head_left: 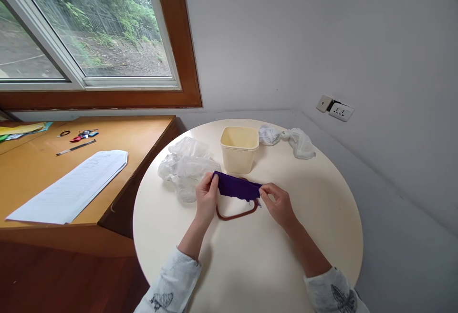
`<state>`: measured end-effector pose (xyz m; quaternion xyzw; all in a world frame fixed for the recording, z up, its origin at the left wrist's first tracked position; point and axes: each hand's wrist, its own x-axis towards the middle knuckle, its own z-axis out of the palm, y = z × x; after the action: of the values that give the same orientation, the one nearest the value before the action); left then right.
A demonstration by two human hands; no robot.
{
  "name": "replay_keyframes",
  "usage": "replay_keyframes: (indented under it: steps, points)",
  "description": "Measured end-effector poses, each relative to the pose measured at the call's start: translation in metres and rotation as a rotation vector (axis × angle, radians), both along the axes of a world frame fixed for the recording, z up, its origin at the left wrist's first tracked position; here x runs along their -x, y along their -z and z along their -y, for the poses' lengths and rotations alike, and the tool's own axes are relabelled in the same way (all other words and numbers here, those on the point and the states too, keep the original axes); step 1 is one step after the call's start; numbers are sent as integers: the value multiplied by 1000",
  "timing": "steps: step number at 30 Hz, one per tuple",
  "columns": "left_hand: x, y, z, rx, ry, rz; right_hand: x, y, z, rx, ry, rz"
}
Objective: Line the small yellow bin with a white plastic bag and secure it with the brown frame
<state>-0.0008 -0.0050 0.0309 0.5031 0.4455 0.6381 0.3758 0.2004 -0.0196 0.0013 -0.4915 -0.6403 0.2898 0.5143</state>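
A strip of purple cloth (pixel 238 187) with a frayed lower edge is stretched between my two hands above the round table. My left hand (pixel 206 197) pinches its left end between thumb and fingers. At the right end, my right hand (pixel 278 202) grips the cloth with closed fingertips. Below the cloth lies a brown rounded frame or rim (pixel 236 216), partly hidden by it. Just behind stands a cream-coloured square plastic tub (pixel 239 158), upright, with nothing visible inside.
Crumpled clear plastic bags (pixel 188 167) lie left of the tub. A knotted white plastic bag (pixel 300 143) rests to its right, near the wall. On the wooden desk (pixel 150 134) at left are papers (pixel 77 186), a dark slim tool (pixel 76 147) and small keys-like items (pixel 85 135).
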Motion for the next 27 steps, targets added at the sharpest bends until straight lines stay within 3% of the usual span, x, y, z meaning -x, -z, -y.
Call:
replay_keyframes:
  steps: [11, 27]
  points:
    - [-3, 0, 0, -11, -19, 54, 11, 2, 3, -53, 114, -136]
    - [-3, 2, 0, 39, -72, 24, 14, 4, 5, 82, 148, -222]
